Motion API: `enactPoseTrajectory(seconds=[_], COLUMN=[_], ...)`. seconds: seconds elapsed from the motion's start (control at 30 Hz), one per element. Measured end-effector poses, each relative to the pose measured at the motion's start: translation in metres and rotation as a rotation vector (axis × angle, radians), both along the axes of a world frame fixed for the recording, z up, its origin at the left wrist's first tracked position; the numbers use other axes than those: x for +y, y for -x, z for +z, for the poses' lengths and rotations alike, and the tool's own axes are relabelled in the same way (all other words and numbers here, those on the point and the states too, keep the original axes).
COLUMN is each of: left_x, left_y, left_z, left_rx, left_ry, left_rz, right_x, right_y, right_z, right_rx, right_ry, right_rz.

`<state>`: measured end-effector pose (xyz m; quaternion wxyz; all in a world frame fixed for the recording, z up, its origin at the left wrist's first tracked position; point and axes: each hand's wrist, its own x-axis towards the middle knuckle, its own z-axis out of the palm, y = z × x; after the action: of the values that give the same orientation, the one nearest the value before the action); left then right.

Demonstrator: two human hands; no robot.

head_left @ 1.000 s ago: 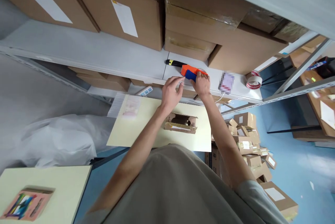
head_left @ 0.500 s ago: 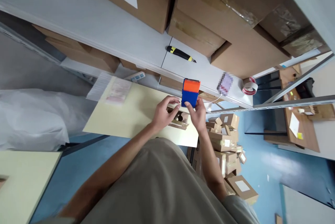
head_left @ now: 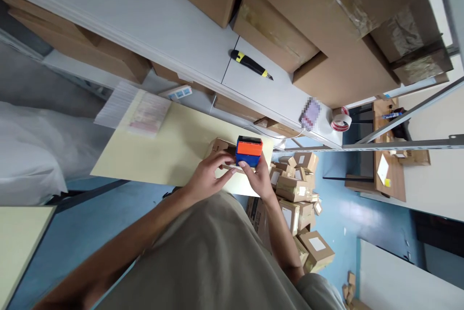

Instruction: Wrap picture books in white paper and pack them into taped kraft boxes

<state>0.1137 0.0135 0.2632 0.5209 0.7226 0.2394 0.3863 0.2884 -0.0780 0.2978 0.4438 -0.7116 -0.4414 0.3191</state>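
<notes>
A blue-and-orange block (head_left: 250,147) with a black, ridged-looking top edge is gripped in my right hand (head_left: 260,180), the thumb on its near side. My left hand (head_left: 208,174) is beside its left side, thumb and fingers apart and curved; whether the fingertips touch the block I cannot tell. Beneath both hands, a small cardboard box (head_left: 218,145) lies on the pale yellow tabletop (head_left: 174,148), mostly hidden by the hands and the block.
On the grey shelf (head_left: 203,53) ahead lie a black-and-yellow utility knife (head_left: 251,64), a blurred-out purple item (head_left: 310,114) and a tape roll (head_left: 340,119). Large cartons (head_left: 286,34) stand behind them. Printed papers (head_left: 149,112) sit at the table's left; several boxes (head_left: 290,189) are piled on the floor at right.
The block has come down and closer to me in my right hand, now over the small box and tilted to show its top edge. My left hand has lowered with it. The view has shifted.
</notes>
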Motion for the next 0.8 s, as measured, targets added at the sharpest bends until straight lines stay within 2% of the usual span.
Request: enactPoseTrajectory(seconds=[0.13, 0.23, 0.33, 0.43, 0.57, 0.8], left_x=[0.018, 0.034, 0.044, 0.049, 0.050, 0.058], left_y=[0.021, 0.034, 0.042, 0.048, 0.056, 0.071], left_z=[0.016, 0.032, 0.046, 0.054, 0.057, 0.048], left_rx=[-0.018, -0.019, -0.007, -0.005, -0.021, -0.036], left_ry=[0.043, -0.040, -0.162, -0.210, -0.156, -0.044], left_rz=[0.099, 0.143, 0.086, 0.006, -0.077, -0.223], right_x=[-0.011, -0.019, -0.024, -0.028, -0.034, -0.037], right_y=[0.004, 0.008, 0.012, 0.015, 0.019, 0.026], right_z=[0.002, 0.010, 0.018, 0.024, 0.032, 0.044], right_rx=[-0.083, -0.144, -0.232, -0.324, -0.428, -0.572], right_ry=[0.050, 0.073, 0.117, 0.144, 0.169, 0.232], right_rz=[0.053, 0.080, 0.100, 0.137, 0.199, 0.289])
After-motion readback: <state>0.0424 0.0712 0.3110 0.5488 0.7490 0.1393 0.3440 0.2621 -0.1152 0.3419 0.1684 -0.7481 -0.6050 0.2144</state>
